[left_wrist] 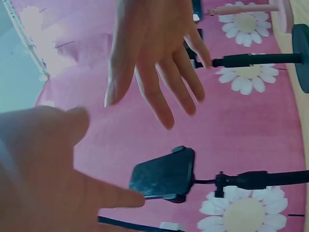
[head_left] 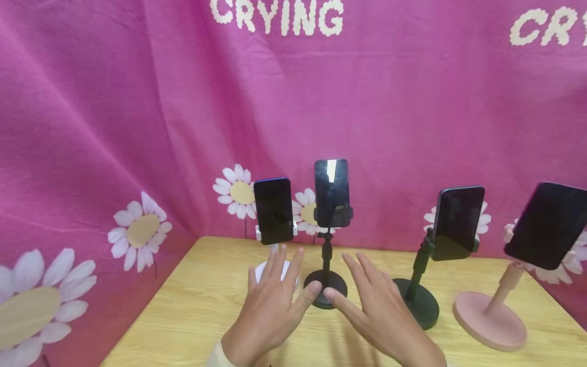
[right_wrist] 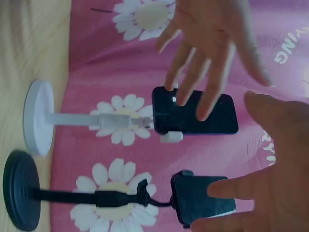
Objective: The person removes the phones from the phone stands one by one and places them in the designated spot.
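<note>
Both hands hover over the wooden table with straight, spread fingers and hold nothing. The left hand (head_left: 270, 308) is in front of a phone (head_left: 274, 210) on a white phone stand (right_wrist: 38, 118). Its thumb comes close to the thumb of the right hand (head_left: 382, 316); whether they touch I cannot tell. Between and beyond the hands stands a black phone stand (head_left: 326, 255) with a phone (head_left: 332, 191) clamped upright. The right hand is nearest to a second black stand (head_left: 417, 306), which carries another dark phone (head_left: 458, 221). Fingers partly cover the white stand's base in the head view.
A pink phone stand (head_left: 490, 321) with a tilted phone (head_left: 550, 224) stands at the far right of the table (head_left: 183, 316). Behind the table hangs a pink cloth (head_left: 390, 112) with daisies and white lettering.
</note>
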Demonstrator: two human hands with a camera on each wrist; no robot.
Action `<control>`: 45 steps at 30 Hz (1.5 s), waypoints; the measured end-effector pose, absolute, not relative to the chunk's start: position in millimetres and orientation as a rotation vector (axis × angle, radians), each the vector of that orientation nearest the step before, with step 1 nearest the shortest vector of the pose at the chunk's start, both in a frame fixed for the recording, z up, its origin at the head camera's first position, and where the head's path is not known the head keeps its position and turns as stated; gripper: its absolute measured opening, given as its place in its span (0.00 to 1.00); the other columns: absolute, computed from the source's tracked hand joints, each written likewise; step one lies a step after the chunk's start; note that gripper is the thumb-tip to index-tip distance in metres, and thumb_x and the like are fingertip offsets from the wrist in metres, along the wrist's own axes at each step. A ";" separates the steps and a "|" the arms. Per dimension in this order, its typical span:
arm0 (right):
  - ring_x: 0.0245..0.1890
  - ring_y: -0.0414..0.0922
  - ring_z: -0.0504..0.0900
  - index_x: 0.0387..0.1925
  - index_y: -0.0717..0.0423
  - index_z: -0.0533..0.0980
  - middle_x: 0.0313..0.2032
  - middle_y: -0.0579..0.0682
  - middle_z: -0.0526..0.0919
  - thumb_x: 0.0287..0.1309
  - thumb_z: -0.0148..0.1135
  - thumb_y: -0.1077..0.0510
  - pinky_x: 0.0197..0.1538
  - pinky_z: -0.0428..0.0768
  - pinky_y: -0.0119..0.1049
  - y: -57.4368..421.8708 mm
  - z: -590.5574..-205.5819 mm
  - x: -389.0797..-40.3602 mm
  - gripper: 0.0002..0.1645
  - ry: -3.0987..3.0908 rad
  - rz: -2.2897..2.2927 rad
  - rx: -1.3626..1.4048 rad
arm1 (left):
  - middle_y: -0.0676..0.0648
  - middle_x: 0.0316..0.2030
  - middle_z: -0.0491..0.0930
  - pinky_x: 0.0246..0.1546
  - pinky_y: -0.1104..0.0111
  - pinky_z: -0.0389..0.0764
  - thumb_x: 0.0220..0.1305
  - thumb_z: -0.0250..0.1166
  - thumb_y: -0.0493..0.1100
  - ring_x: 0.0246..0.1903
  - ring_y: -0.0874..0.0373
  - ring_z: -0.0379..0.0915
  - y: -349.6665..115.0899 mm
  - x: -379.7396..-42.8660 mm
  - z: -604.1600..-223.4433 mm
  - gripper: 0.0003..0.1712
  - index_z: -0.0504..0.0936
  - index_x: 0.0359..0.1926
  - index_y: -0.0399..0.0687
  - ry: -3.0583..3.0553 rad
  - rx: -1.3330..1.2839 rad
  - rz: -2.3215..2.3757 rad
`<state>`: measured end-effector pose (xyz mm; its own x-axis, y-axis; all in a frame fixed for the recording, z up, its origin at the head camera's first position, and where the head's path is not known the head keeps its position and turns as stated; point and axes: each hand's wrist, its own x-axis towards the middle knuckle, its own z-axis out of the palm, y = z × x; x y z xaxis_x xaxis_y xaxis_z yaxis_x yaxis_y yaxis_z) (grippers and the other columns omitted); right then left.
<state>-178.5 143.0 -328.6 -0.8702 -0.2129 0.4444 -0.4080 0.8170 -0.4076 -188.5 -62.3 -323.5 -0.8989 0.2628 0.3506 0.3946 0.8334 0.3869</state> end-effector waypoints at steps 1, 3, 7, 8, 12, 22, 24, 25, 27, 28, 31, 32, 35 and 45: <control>0.68 0.60 0.61 0.72 0.45 0.57 0.70 0.57 0.60 0.61 0.49 0.28 0.63 0.55 0.66 141.0 -327.8 -180.2 0.45 -2.601 0.737 0.473 | 0.41 0.73 0.52 0.62 0.31 0.43 0.66 0.34 0.75 0.73 0.44 0.40 -63.8 -188.5 -321.3 0.45 0.57 0.74 0.55 -2.689 -0.492 -0.680; 0.68 0.58 0.61 0.72 0.42 0.57 0.70 0.55 0.60 0.62 0.50 0.29 0.61 0.60 0.66 136.6 -326.8 -183.4 0.43 -2.572 0.797 0.484 | 0.41 0.71 0.58 0.62 0.34 0.50 0.68 0.38 0.72 0.71 0.43 0.50 -68.3 -188.5 -316.9 0.42 0.61 0.72 0.52 -2.591 -0.462 -0.728; 0.69 0.52 0.61 0.72 0.39 0.57 0.70 0.48 0.60 0.63 0.51 0.31 0.61 0.63 0.63 126.6 -326.0 -189.4 0.41 -2.517 0.936 0.518 | 0.44 0.62 0.70 0.58 0.43 0.66 0.72 0.44 0.63 0.61 0.47 0.67 -83.5 -189.6 -307.5 0.32 0.70 0.65 0.48 -2.362 -0.379 -0.890; 0.69 0.50 0.61 0.72 0.38 0.57 0.70 0.47 0.61 0.63 0.51 0.32 0.62 0.64 0.62 124.0 -325.7 -191.0 0.40 -2.508 0.968 0.529 | 0.45 0.60 0.72 0.56 0.45 0.69 0.73 0.45 0.60 0.59 0.48 0.69 -87.9 -190.0 -305.3 0.30 0.71 0.64 0.47 -2.311 -0.355 -0.933; 0.69 0.46 0.61 0.71 0.39 0.58 0.68 0.43 0.63 0.65 0.50 0.34 0.63 0.64 0.59 113.8 -322.2 -199.5 0.37 -2.478 1.072 0.575 | 0.46 0.58 0.73 0.51 0.49 0.72 0.75 0.45 0.54 0.54 0.51 0.71 -102.6 -196.7 -299.6 0.25 0.70 0.64 0.47 -2.160 -0.310 -1.074; 0.66 0.47 0.65 0.71 0.40 0.59 0.67 0.45 0.65 0.70 0.44 0.37 0.64 0.64 0.58 89.9 -320.3 -226.5 0.32 -2.384 1.361 0.646 | 0.47 0.71 0.57 0.66 0.45 0.55 0.77 0.34 0.56 0.70 0.50 0.51 -114.0 -225.9 -304.9 0.30 0.59 0.73 0.50 -2.129 -0.346 -1.497; 0.66 0.47 0.65 0.71 0.38 0.58 0.67 0.45 0.65 0.70 0.42 0.36 0.64 0.64 0.58 86.0 -321.7 -232.1 0.32 -2.377 1.436 0.619 | 0.47 0.72 0.55 0.65 0.43 0.55 0.77 0.33 0.57 0.71 0.49 0.48 -114.8 -231.6 -307.5 0.31 0.57 0.73 0.50 -2.121 -0.380 -1.609; 0.67 0.47 0.65 0.71 0.38 0.57 0.68 0.45 0.64 0.70 0.41 0.36 0.64 0.64 0.58 84.2 -322.7 -235.2 0.32 -2.371 1.475 0.610 | 0.47 0.73 0.53 0.65 0.41 0.55 0.77 0.32 0.57 0.71 0.48 0.47 -115.1 -234.2 -308.5 0.32 0.56 0.74 0.50 -2.121 -0.392 -1.656; 0.69 0.48 0.62 0.72 0.40 0.56 0.69 0.45 0.62 0.71 0.39 0.35 0.66 0.61 0.58 80.8 -324.9 -241.5 0.33 -2.349 1.538 0.597 | 0.45 0.73 0.52 0.62 0.38 0.56 0.76 0.30 0.59 0.71 0.45 0.46 -115.4 -238.5 -311.0 0.33 0.54 0.74 0.51 -2.133 -0.400 -1.744; 0.69 0.48 0.60 0.72 0.40 0.56 0.70 0.45 0.61 0.71 0.38 0.35 0.67 0.59 0.58 79.3 -326.0 -244.4 0.34 -2.337 1.573 0.591 | 0.45 0.73 0.51 0.62 0.36 0.55 0.76 0.30 0.60 0.71 0.44 0.46 -115.2 -239.9 -311.8 0.33 0.53 0.75 0.52 -2.146 -0.400 -1.771; 0.71 0.50 0.56 0.73 0.43 0.54 0.72 0.46 0.57 0.72 0.35 0.35 0.67 0.57 0.60 74.7 -329.9 -253.1 0.35 -2.281 1.699 0.609 | 0.44 0.73 0.50 0.65 0.38 0.50 0.76 0.29 0.61 0.71 0.42 0.46 -114.1 -244.9 -313.2 0.35 0.51 0.75 0.50 -2.170 -0.420 -1.818; 0.71 0.52 0.57 0.73 0.44 0.54 0.72 0.48 0.56 0.72 0.34 0.36 0.66 0.57 0.61 73.1 -331.2 -255.6 0.35 -2.267 1.741 0.620 | 0.43 0.73 0.50 0.66 0.40 0.49 0.76 0.29 0.61 0.71 0.43 0.45 -113.5 -246.3 -313.4 0.35 0.50 0.75 0.49 -2.172 -0.434 -1.831; 0.69 0.60 0.58 0.74 0.45 0.51 0.73 0.52 0.53 0.74 0.32 0.38 0.65 0.60 0.62 68.4 -335.0 -263.0 0.34 -2.229 1.871 0.672 | 0.43 0.73 0.51 0.65 0.38 0.48 0.75 0.29 0.61 0.70 0.40 0.48 -112.3 -248.7 -312.8 0.36 0.48 0.76 0.48 -2.182 -0.451 -1.871; 0.68 0.61 0.61 0.75 0.39 0.49 0.70 0.61 0.57 0.73 0.28 0.37 0.63 0.63 0.62 65.0 -338.8 -275.4 0.33 -2.202 2.069 0.735 | 0.42 0.74 0.46 0.60 0.32 0.52 0.74 0.29 0.64 0.66 0.32 0.53 -112.3 -254.9 -308.3 0.36 0.42 0.77 0.55 -2.225 -0.452 -1.957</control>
<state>-275.4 65.0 -338.8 -0.8878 -0.3132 0.3372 -0.3559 0.0029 -0.9345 -254.9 -112.3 -308.3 -0.9444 0.1294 0.3022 0.3163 0.1065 0.9427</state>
